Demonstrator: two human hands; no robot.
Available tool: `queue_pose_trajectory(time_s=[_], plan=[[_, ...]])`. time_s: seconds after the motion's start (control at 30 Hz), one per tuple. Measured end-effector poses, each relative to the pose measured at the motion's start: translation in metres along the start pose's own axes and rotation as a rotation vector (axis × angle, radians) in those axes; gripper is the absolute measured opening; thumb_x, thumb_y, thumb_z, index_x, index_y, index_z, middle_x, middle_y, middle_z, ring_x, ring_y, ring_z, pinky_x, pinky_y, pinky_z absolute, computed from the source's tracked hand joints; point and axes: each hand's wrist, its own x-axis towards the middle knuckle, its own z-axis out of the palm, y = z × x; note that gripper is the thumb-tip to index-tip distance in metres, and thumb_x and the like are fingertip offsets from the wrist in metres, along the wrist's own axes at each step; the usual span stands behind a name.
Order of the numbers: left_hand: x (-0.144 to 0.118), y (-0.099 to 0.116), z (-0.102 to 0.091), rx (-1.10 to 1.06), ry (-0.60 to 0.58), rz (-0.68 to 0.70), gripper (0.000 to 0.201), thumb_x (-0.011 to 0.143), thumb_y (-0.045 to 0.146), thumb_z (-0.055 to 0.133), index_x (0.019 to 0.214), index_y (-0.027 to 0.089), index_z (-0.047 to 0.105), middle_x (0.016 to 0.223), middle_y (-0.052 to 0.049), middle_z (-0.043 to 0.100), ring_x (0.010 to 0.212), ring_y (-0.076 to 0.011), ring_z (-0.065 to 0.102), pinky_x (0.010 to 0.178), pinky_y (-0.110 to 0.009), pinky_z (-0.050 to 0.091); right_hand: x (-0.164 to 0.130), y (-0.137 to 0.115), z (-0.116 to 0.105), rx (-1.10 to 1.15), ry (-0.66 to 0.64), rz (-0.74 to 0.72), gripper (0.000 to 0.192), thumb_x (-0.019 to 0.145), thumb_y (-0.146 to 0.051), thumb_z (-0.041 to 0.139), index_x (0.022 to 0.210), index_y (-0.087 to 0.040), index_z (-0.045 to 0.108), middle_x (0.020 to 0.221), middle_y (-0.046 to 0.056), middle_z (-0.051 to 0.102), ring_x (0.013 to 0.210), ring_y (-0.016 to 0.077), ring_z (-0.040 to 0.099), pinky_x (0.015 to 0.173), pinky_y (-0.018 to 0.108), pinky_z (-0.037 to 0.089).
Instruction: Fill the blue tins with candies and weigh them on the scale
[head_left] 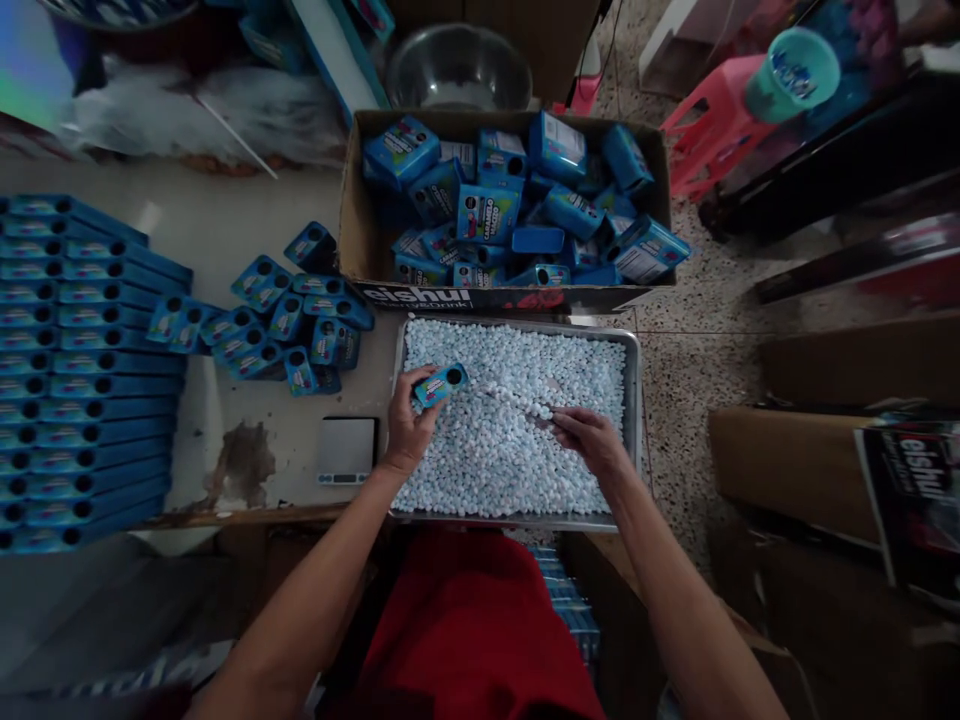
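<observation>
A pale table [225,230] carries the work, with flat blue cartons [82,370] stacked in rows along its left side. At its far edge a cardboard box [352,200] brims with filled blue packets [487,210], and a loose heap of small blue boxes [277,320] lies beside it on the table. In front of the person sits a metal tray [634,400] covered edge to edge with pale blue-white candies [510,440]. A small digital scale [345,450] rests just left of the tray. The left hand [409,425] grips one small blue box [441,384], held tilted over the candies. The right hand [592,435] lies low on the candies, fingers curled among them; whether it clasps any cannot be told.
</observation>
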Motion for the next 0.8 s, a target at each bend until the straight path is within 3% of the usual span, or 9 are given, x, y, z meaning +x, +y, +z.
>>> queue_pose_trajectory(time_s=[0.13, 0.3, 0.6, 0.7, 0.8], plan=[[0.004, 0.005, -0.011, 0.092, -0.139, 0.043, 0.034, 0.090, 0.023, 0.070, 0.123, 0.024, 0.060, 0.129, -0.008, 0.069, 0.129, -0.0259, 0.063, 0.115, -0.045, 0.047, -0.021, -0.045, 0.004, -0.074, -0.061, -0.035, 0.044, 0.055, -0.045, 0.098, 0.082, -0.015, 0.079, 0.062, 0.003, 0.072, 0.049, 0.0092, 0.060, 0.048, 0.019, 0.050], [0.000, 0.012, -0.006, 0.169, -0.170, 0.035, 0.036, 0.087, 0.015, 0.067, 0.121, 0.023, 0.061, 0.127, -0.009, 0.070, 0.124, -0.0264, 0.065, 0.112, -0.046, 0.048, -0.034, -0.095, 0.031, -0.281, -0.088, -0.128, 0.034, 0.060, -0.040, 0.092, 0.078, -0.015, 0.078, 0.058, 0.003, 0.071, 0.045, 0.0103, 0.060, 0.046, 0.021, 0.051], [-0.002, 0.011, -0.007, 0.194, -0.179, -0.049, 0.037, 0.083, 0.014, 0.068, 0.118, 0.023, 0.064, 0.120, -0.008, 0.070, 0.115, -0.0256, 0.066, 0.105, -0.041, 0.051, -0.066, -0.131, 0.084, -0.720, -0.095, -0.428, 0.014, 0.081, -0.029, 0.072, 0.079, -0.017, 0.078, 0.055, 0.000, 0.065, 0.046, 0.0105, 0.058, 0.047, 0.023, 0.046], [-0.004, 0.013, -0.006, 0.120, -0.159, -0.118, 0.037, 0.083, 0.017, 0.071, 0.118, 0.023, 0.064, 0.119, -0.007, 0.071, 0.113, -0.0248, 0.067, 0.102, -0.040, 0.053, -0.073, -0.129, 0.070, -0.764, -0.080, -0.460, 0.017, 0.083, -0.032, 0.070, 0.085, -0.017, 0.080, 0.057, 0.001, 0.066, 0.049, 0.0118, 0.060, 0.049, 0.023, 0.045], [-0.009, 0.010, -0.011, 0.013, -0.132, -0.183, 0.037, 0.082, 0.020, 0.075, 0.117, 0.024, 0.064, 0.118, -0.005, 0.073, 0.110, -0.0233, 0.069, 0.101, -0.039, 0.054, -0.077, -0.104, 0.012, -0.771, 0.027, -0.379, 0.028, 0.083, -0.041, 0.071, 0.092, -0.017, 0.081, 0.062, 0.002, 0.069, 0.051, 0.0140, 0.062, 0.050, 0.025, 0.047]])
